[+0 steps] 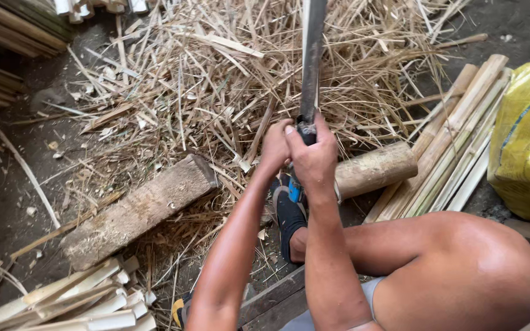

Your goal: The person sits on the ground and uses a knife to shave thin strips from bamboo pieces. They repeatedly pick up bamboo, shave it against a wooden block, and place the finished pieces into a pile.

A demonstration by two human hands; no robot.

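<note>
At frame centre, the left hand [275,147] and right hand [311,156] both clench the long blade [312,55], which stands upright above the shavings [216,79]; keeping it vertical seems wise.

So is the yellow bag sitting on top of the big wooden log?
No, the yellow bag sits at the far right beside the split bamboo strips, apart from the log.
</note>
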